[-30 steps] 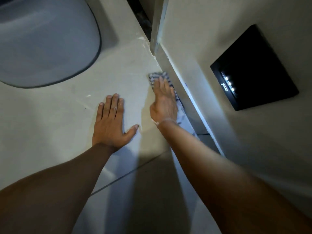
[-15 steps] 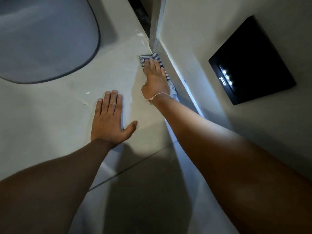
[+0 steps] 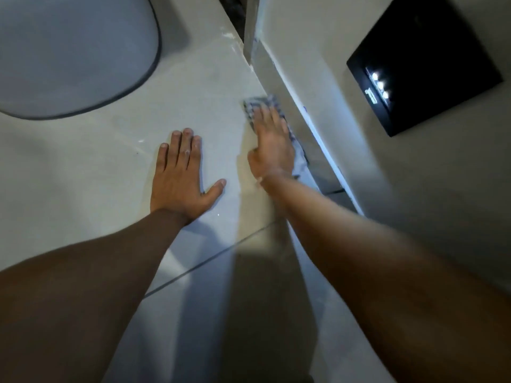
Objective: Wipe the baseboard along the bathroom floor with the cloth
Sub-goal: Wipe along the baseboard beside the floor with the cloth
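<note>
A blue-and-white checked cloth [image 3: 255,105] lies against the grey baseboard [image 3: 272,73] where the pale tiled floor meets the wall. My right hand [image 3: 272,145] presses flat on the cloth, fingers pointing away from me, and covers most of it; a corner sticks out past the fingertips and a strip shows beside the wrist. My left hand [image 3: 181,175] rests flat on the floor tile to the left, fingers spread, holding nothing.
A white toilet base [image 3: 69,51] with a dark sealant line fills the upper left. A black panel with small lights [image 3: 423,67] is set in the wall at right. A dark gap [image 3: 232,6] opens beyond the baseboard's far end. A grout line [image 3: 210,261] crosses the floor.
My right hand slid the cloth along the baseboard away from me to the corner, then back toward me. The left hand stayed planted on the floor.
</note>
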